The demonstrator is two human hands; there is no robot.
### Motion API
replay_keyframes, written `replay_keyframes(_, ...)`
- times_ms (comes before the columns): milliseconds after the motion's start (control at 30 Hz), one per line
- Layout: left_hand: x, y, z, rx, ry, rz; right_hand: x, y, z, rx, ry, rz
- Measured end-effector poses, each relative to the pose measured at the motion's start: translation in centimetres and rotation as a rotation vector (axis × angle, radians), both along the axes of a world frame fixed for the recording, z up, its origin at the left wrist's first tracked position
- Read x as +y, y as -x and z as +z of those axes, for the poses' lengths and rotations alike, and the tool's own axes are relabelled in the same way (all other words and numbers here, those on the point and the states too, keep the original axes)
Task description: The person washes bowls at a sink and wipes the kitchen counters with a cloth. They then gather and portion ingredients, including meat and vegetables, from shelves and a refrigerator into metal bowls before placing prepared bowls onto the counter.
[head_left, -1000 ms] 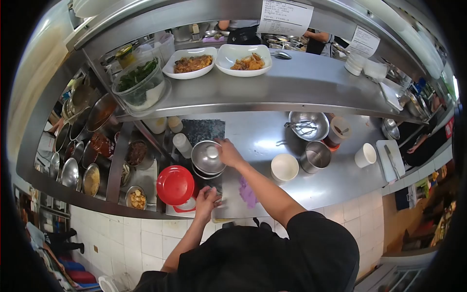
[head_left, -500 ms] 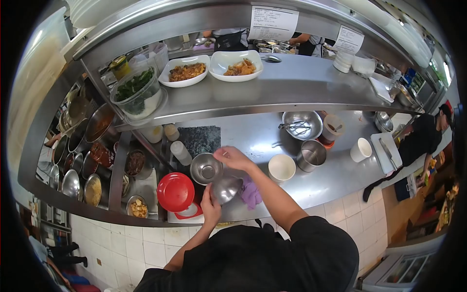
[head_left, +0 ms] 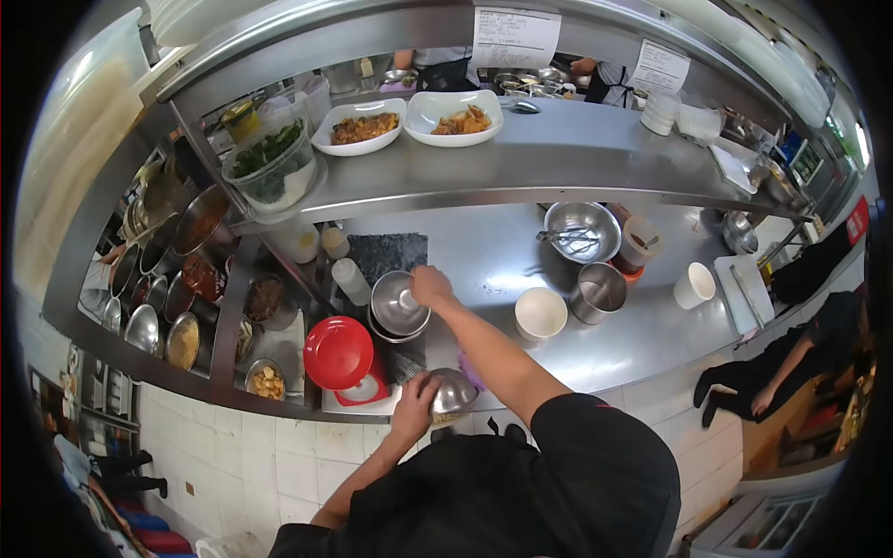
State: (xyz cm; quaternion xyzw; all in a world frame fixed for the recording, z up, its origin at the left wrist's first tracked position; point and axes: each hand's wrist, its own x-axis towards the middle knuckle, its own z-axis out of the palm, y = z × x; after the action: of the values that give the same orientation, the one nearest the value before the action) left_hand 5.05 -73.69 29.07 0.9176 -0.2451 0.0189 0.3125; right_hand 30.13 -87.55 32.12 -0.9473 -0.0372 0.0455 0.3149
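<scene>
My left hand (head_left: pixel 415 405) grips a small steel bowl (head_left: pixel 453 391), tilted near the counter's front edge. My right hand (head_left: pixel 430 286) is closed on the rim of another steel bowl (head_left: pixel 394 307), which is tilted above a further steel bowl (head_left: pixel 400 337) beneath it. To their left, a red dish (head_left: pixel 338 352) rests on a red scale (head_left: pixel 364 392). A white squeeze bottle (head_left: pixel 351 281) stands just behind the bowls, and a purple cloth (head_left: pixel 472 372) lies partly hidden by my right arm and the left-hand bowl.
Right of my arm are a white tub (head_left: pixel 540 313), a steel pot (head_left: pixel 598 293) and a bowl with a whisk (head_left: pixel 582 232). Two food dishes (head_left: pixel 453 118) sit on the shelf (head_left: pixel 521 163). A person (head_left: pixel 791 363) is at the right.
My left hand, empty at first, took hold of a steel bowl. My right hand left the stack, then came back and took another bowl by its rim. The person at the right moved nearer.
</scene>
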Motion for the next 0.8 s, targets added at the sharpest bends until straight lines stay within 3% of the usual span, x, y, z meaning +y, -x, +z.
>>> replay_keyframes(33, 0.0, -0.2, 0.3, -0.007, -0.002, -0.003, -0.2, 0.0, 0.6, -0.076, -0.090, -0.012)
replay_keyframes(100, -0.4, 0.0, 0.7, -0.032, 0.305, 0.209, -0.7, 0.8, 0.9, -0.107, -0.142, -0.019)
replay_keyframes(167, 0.2, 0.2, 0.5, 0.016, 0.350, 0.256, -1.2, 1.6, 1.3, -0.074, -0.435, -0.099)
replay_keyframes(233, 0.6, 0.4, -0.5, 0.294, 0.656, 0.415, -2.9, 2.8, 2.2, 0.063, -0.414, -0.056)
replay_keyframes(300, 0.9, 1.0, -2.0, 0.374, 0.781, 0.476, -4.7, 4.1, 0.7, -0.064, -0.280, -0.162)
replay_keyframes(367, 0.9, 1.6, -2.2, 0.358, 0.768, 0.639, -7.6, 7.2, -2.2, -0.122, -0.179, -0.083)
replay_keyframes(433, 1.2, 2.0, -3.9, 0.294, 0.677, 0.648, -9.4, 12.8, -7.2, -0.095, 0.071, 0.062)
replay_keyframes(500, 0.0, 2.5, -3.1, 0.623, 1.047, 0.696, -10.6, 21.7, -7.6, -0.238, 0.259, 0.196)
replay_keyframes(567, -0.9, 2.9, -2.9, 0.653, 1.081, 0.680, -12.7, 25.0, -10.7, -0.395, 0.231, 0.334)
replay_keyframes(600, -1.5, 3.1, -2.4, 0.727, 1.077, 0.687, -13.8, 25.4, -9.0, -0.399, 0.233, 0.357)
replay_keyframes(667, -2.8, 4.1, -2.4, 0.738, 1.074, 0.687, -15.7, 26.2, -4.8, 0.226, -0.521, 0.243)
replay_keyframes(700, -3.6, 4.6, -2.0, 0.726, 1.086, 0.704, -16.1, 26.8, -2.8, 0.230, -0.516, 0.265)
replay_keyframes(767, -5.3, 5.1, -1.1, 0.822, 1.063, 0.702, -16.5, 27.4, 0.0, -0.101, -0.789, 0.168)
replay_keyframes(800, -6.1, 5.2, -1.8, 0.853, 1.135, 0.714, -16.2, 27.2, 0.3, -0.094, -0.789, 0.184)
